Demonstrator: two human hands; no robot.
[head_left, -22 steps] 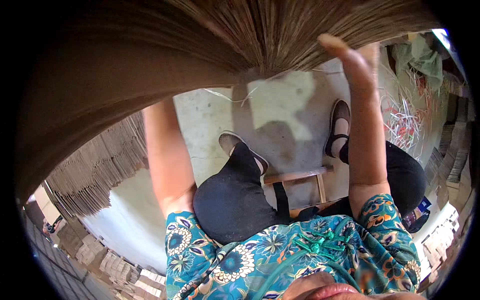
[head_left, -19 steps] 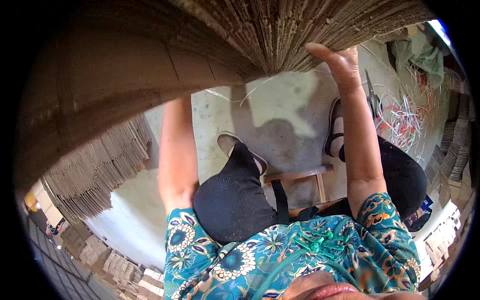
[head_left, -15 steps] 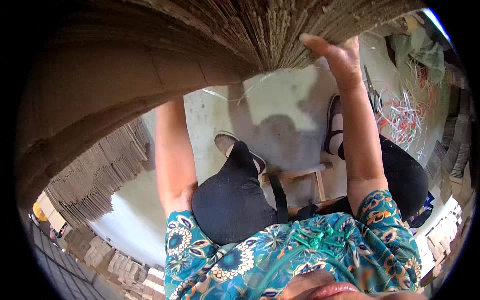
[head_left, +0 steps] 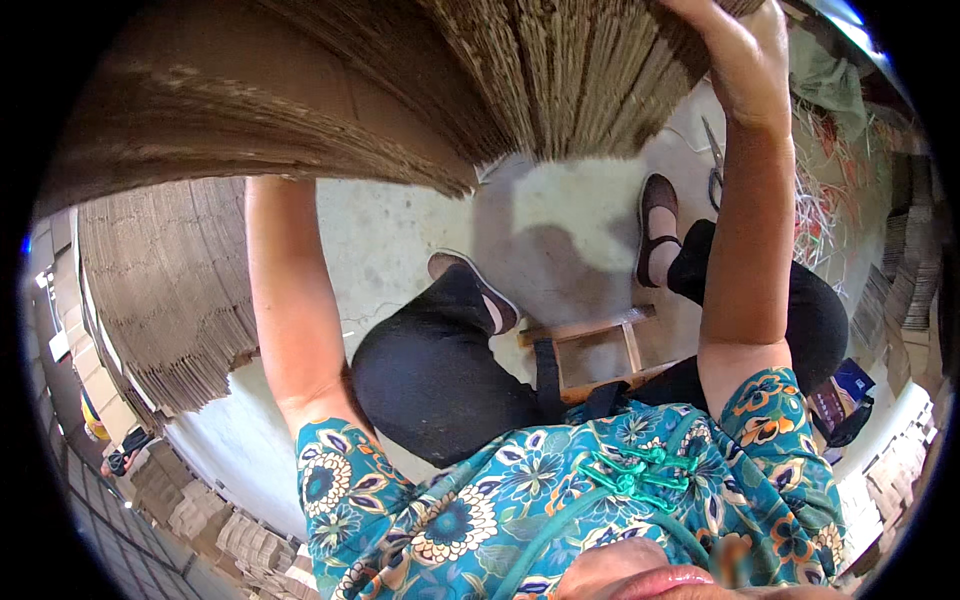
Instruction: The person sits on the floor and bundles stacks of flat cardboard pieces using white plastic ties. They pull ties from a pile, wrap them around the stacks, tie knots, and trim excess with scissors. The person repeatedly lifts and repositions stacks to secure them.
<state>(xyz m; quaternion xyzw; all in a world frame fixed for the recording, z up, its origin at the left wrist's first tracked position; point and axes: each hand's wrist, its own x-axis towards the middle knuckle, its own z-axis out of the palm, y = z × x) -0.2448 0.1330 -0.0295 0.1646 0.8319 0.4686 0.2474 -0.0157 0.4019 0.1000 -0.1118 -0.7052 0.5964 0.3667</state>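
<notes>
A thick stack of brown cardboard sheets (head_left: 560, 80) fills the top of the view. Its edges fan out toward me, and a broad dark mass of it extends to the upper left. My right hand (head_left: 752, 65) grips the stack's right side, thumb against the edges. The picture's upper rim cuts off part of that hand. My left forearm reaches up under the left part of the stack, and the cardboard hides that hand and its fingers.
Another tall stack of cardboard (head_left: 165, 290) stands at the left. A low wooden stool (head_left: 590, 328) is between my legs. Scissors (head_left: 714, 170) and tangled white and red strips (head_left: 822, 205) lie on the floor at the right, with a dark package (head_left: 845, 395) nearer me.
The cardboard stack has shifted, showing more of its fanned edges. My right hand has moved up and right with it, and my left forearm has moved left.
</notes>
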